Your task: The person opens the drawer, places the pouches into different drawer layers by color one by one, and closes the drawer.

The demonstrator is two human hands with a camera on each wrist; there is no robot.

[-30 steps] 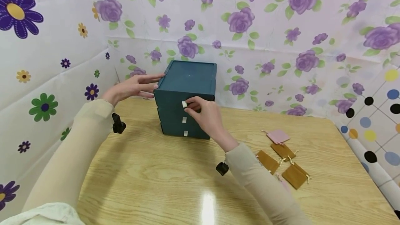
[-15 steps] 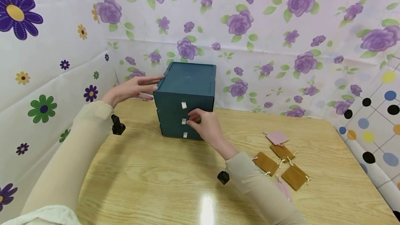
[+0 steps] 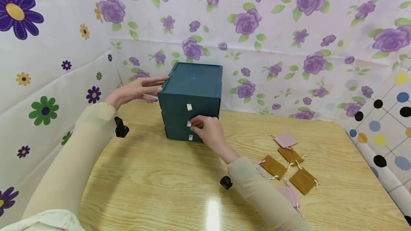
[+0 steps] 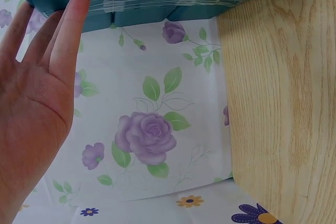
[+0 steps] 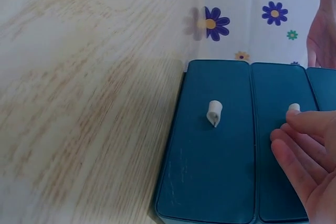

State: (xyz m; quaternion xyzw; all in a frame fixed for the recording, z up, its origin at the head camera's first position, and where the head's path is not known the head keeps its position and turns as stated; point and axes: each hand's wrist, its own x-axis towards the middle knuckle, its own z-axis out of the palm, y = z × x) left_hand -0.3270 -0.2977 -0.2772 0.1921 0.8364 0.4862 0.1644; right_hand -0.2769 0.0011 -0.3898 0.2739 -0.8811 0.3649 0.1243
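A dark teal drawer unit of three stacked tiers stands against the back wall, its drawer fronts flush. Each front carries a white pull tab; the top tab and bottom tab are untouched. My right hand pinches the middle tab between thumb and fingers; the thumb partly covers it in the right wrist view. With straight fingers, my left hand touches the unit's upper left side. In the left wrist view, clear tape runs across the tiers beside that hand.
Brown drawstring pouches and pink ones lie on the wooden table at the right, some partly behind my right sleeve. Floral cloth hangs behind and at the left. Black wrist cameras sit under my forearms.
My right hand has let go of the top tab and moved down to the middle one, which it now pinches. My left hand stays on the unit's side.
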